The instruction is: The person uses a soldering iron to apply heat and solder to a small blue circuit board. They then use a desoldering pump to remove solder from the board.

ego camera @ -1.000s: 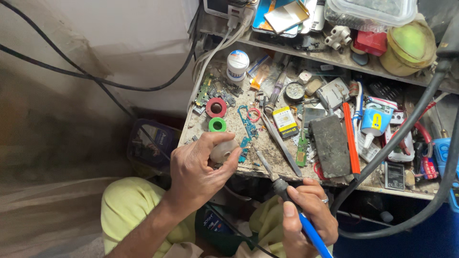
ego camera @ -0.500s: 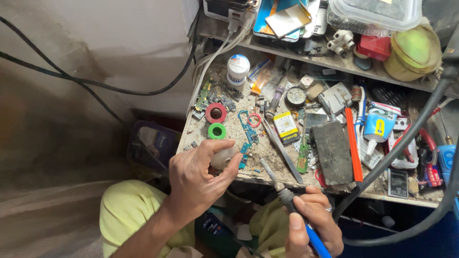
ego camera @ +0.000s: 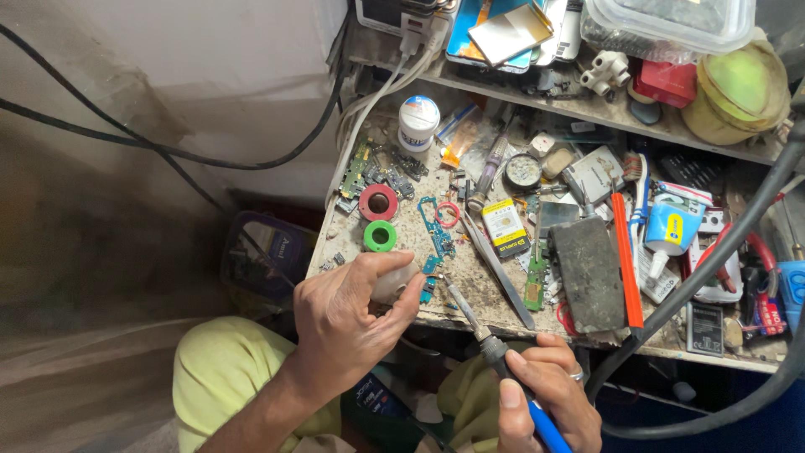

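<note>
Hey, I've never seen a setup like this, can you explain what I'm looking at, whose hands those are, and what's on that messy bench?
This is one view from a camera worn on a person's head, looking down at their own two bare hands. The left hand cups a small whitish object at the edge of the workbench. The right hand grips a blue-handled soldering iron, its tip resting on the bench. Around them lie a red tape roll, a green tape roll, small blue circuit strips, tweezers and a white jar.

Small whitish rounded part, partly hidden, gripped at near bench edge, blue-handled soldering iron, black collar, metal tip angled up-left, tip just beside small blue circuit piece
</note>
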